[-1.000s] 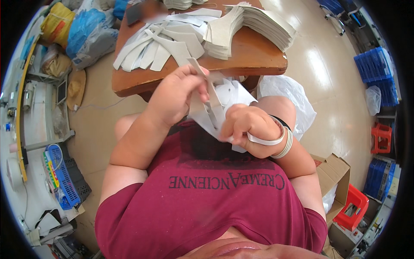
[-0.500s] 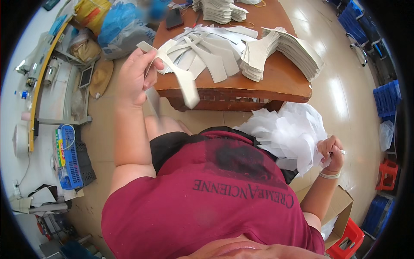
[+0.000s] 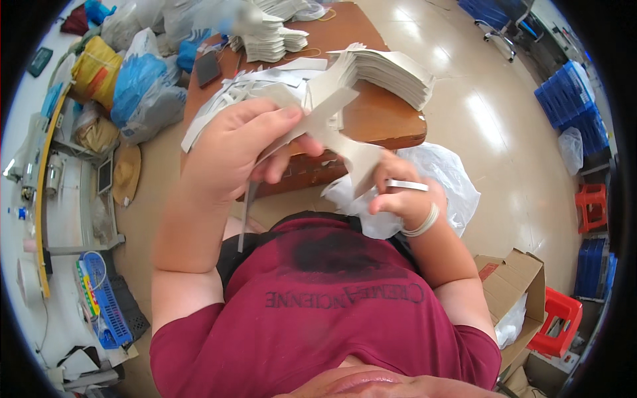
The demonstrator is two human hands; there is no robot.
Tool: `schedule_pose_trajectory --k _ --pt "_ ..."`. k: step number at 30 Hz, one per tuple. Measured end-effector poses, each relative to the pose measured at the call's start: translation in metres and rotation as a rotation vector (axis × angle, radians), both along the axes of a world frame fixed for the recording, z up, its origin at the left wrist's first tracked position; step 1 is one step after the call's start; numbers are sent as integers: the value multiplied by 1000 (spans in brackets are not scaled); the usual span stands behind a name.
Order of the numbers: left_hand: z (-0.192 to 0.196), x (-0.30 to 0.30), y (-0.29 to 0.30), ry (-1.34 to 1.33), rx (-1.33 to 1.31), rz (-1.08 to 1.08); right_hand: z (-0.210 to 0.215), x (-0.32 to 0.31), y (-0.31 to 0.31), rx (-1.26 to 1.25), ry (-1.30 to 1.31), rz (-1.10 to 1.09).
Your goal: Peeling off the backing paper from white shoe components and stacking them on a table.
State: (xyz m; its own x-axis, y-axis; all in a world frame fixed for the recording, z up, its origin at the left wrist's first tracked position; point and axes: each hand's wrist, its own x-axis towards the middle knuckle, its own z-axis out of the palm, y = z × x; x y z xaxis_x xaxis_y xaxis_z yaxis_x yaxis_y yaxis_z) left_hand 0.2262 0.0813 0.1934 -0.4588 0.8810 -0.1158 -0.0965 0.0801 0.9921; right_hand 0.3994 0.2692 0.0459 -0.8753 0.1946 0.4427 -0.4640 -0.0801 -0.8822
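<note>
The wooden table (image 3: 388,123) sat further left in the view than half a second earlier, its front edge partly behind the hands. The white plastic bag (image 3: 458,186) stood on the floor just beyond the right forearm, no longer with the right hand down at its near side. On the table, the stack of curved pieces (image 3: 401,76) looked unchanged, while the spread-out pile (image 3: 222,103) beside it was now partly covered by the left hand (image 3: 255,142). That hand had come in from over the table's left corner to the middle, its thumb and fingers pinching a pale curved piece (image 3: 361,156), which slanted in the air between the hands, in front of the table edge. The right hand (image 3: 411,199) had moved up and inward from the bag; its fingers met the far end of the piece with the thumb spread away, and whether they gripped it could not be told. A thin strip (image 3: 244,215) hung edge-on beneath the left hand.
</note>
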Motion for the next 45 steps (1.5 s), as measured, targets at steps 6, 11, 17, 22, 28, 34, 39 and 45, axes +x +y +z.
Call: schedule_pose_trajectory --k 6,11,17,22,28,34,39,45 --pt "-19 -20 40 -233 26 -22 -6 15 -2 -387 -341 -189" --pt "-45 -67 28 -222 -13 -362 -21 57 56 -420 -414 -214" --pt "-59 -84 45 -35 -196 -401 20 51 87 -185 -554 -643" --pt "-66 -98 120 356 -60 -106 55 -2 137 56 -571 -876" --pt "-113 -127 183 306 -91 44 60 -65 190 304 -733 -953" --pt "-132 -128 192 678 -222 -32 39 -82 220 502 -807 -1085" --pt "-124 -121 193 903 -289 -40 31 -83 221 746 -928 -1086" --pt "-145 -123 192 1023 -255 -13 24 -80 222 661 -964 -1076"
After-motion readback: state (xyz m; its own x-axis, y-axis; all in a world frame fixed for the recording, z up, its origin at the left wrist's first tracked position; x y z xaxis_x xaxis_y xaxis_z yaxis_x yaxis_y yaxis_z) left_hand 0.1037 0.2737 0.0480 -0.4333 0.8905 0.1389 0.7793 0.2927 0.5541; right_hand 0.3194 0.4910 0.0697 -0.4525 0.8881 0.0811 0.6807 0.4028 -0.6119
